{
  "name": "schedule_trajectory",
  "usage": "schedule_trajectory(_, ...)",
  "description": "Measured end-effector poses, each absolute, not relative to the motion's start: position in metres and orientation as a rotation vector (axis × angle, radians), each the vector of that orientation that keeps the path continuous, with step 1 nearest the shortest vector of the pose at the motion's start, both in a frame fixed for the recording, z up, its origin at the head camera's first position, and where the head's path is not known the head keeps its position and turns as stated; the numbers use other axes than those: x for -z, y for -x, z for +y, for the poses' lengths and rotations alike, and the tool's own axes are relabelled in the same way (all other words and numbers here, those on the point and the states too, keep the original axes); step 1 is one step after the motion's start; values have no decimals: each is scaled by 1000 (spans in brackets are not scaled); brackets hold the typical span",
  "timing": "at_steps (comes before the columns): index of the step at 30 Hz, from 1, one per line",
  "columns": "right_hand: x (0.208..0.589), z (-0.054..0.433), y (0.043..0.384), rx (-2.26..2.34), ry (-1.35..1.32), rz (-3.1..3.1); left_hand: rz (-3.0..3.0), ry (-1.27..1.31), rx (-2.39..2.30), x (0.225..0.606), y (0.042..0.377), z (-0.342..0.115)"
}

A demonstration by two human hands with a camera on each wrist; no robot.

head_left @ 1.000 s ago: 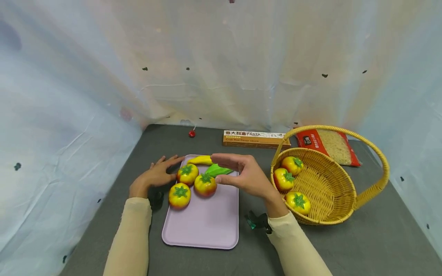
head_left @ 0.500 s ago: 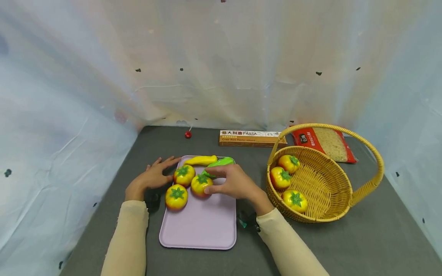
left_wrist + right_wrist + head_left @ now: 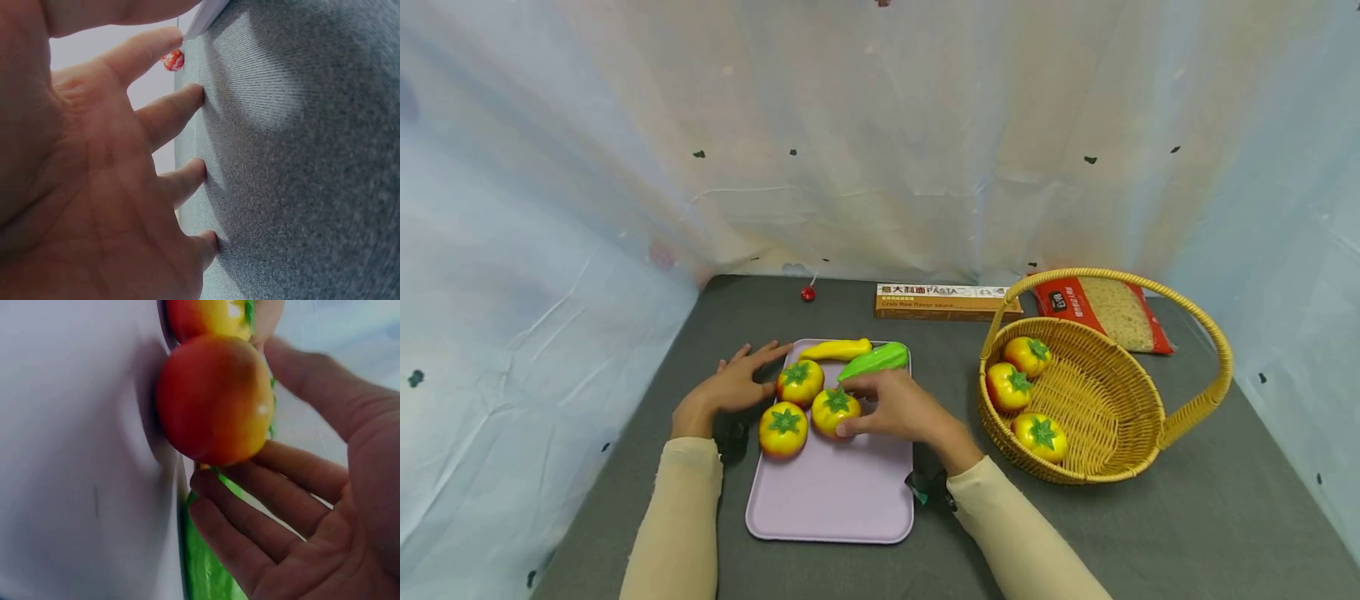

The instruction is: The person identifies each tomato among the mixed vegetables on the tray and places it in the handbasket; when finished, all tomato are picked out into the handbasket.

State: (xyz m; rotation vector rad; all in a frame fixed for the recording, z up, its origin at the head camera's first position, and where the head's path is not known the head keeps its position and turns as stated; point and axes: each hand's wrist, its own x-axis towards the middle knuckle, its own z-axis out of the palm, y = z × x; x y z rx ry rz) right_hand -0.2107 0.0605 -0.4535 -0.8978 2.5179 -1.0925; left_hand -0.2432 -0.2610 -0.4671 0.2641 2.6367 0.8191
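Note:
My right hand curls its thumb and fingers round a red-and-yellow tomato with a green leafy top. In the right wrist view, fingertips touch the underside of this tomato and the thumb lies along its top. It is low over or on the lilac tray; a gap cannot be told. Two more tomatoes, one upper and one lower, sit at the tray's left side. My left hand rests with spread fingers at the tray's left edge; its fingertips touch the grey cloth in the left wrist view.
A yellow banana-like piece and a green long vegetable lie at the tray's far end. Right of it stands a wicker basket with a tall handle and 3 tomatoes. Behind are a pasta box and a red bag.
My right hand has moved left and down from above the tray's right side and closed round the tomato, which has shifted slightly towards me. The left hand stays at the tray's edge.

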Motion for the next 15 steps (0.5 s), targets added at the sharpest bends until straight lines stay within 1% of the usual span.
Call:
schedule_trajectory(7,459,54,209,1111,949,2495,2639,-277,-817,466,244,-261)
schedule_trajectory(15,457,58,211,1172,990,2437,2640,-280,-817,466,243,-261)
